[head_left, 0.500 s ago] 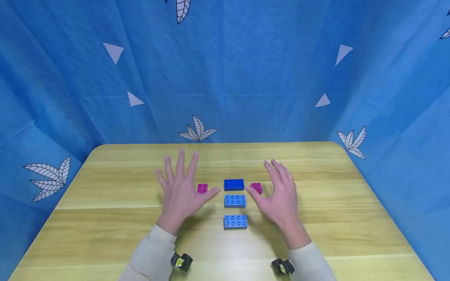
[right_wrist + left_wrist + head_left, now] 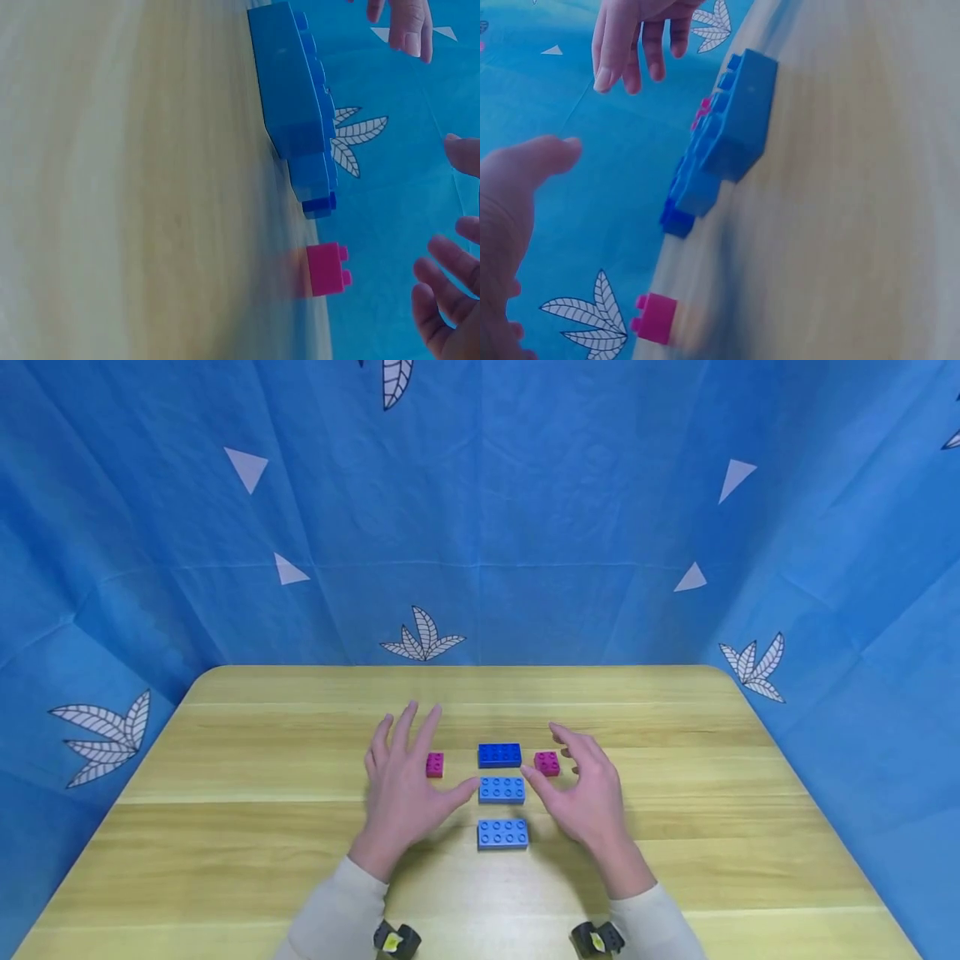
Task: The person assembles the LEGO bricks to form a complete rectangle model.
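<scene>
Three blue eight-stud building bricks lie in a column on the wooden table: a dark blue brick (image 2: 499, 756) farthest away, a lighter blue brick (image 2: 502, 790) in the middle, and another light blue brick (image 2: 502, 834) nearest. A small magenta brick (image 2: 435, 766) sits to the left, partly covered by my left hand (image 2: 405, 789); a second magenta brick (image 2: 547, 764) sits to the right, beside my right hand (image 2: 588, 793). Both hands hover over the table with fingers spread and hold nothing. The left thumb tip overlaps the middle brick's left end in the head view.
The wooden table (image 2: 225, 843) has rounded far corners. Behind it and at both sides hangs a blue curtain (image 2: 555, 510) printed with white leaves and triangles. A black wrist camera (image 2: 397, 941) shows at the left sleeve, another wrist camera (image 2: 597, 938) at the right.
My left hand has moved right and a little nearer, now covering part of the left magenta brick. The right hand has shifted slightly left, its fingers more bent. The bricks have stayed put.
</scene>
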`<state>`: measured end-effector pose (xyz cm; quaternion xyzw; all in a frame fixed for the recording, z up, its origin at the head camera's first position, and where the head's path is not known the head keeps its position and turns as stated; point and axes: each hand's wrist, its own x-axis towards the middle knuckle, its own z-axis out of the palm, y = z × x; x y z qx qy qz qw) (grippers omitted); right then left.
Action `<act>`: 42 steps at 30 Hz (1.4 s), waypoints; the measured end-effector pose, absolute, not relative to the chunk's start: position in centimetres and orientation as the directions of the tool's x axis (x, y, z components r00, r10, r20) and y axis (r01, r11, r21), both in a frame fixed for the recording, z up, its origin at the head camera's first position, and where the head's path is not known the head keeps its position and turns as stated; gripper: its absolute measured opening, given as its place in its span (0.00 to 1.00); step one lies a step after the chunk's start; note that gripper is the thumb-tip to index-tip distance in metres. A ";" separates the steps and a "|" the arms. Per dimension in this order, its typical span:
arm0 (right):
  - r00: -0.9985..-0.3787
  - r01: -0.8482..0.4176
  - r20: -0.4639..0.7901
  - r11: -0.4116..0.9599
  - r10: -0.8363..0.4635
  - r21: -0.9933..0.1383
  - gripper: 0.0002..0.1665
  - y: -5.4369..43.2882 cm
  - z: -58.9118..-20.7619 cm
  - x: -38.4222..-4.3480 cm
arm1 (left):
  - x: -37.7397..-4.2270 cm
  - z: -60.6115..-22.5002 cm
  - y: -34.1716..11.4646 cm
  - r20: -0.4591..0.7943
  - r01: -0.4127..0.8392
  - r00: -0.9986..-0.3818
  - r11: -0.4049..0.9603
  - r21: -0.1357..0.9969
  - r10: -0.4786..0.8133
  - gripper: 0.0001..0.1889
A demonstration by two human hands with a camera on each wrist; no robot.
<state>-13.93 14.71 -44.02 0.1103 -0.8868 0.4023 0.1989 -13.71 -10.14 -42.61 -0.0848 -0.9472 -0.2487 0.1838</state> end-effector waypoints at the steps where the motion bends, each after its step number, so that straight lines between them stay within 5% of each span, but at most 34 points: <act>1: -0.897 -0.359 0.440 0.642 -0.039 -0.677 0.40 14.7 -44.1 -13.9 | -13.6 -42.7 -10.0 0.392 0.257 -0.917 0.859 0.444 0.072 0.55; 21: -0.902 -0.400 0.419 0.565 -0.103 -0.722 0.29 13.7 -45.5 -13.9 | -12.5 -44.5 -9.2 0.403 0.329 -0.907 0.805 0.493 0.124 0.45; 42: -0.971 -0.235 0.215 0.597 -0.106 -0.767 0.27 13.1 -46.2 -13.8 | -12.5 -46.1 -8.9 0.287 0.321 -0.940 0.768 0.554 0.186 0.33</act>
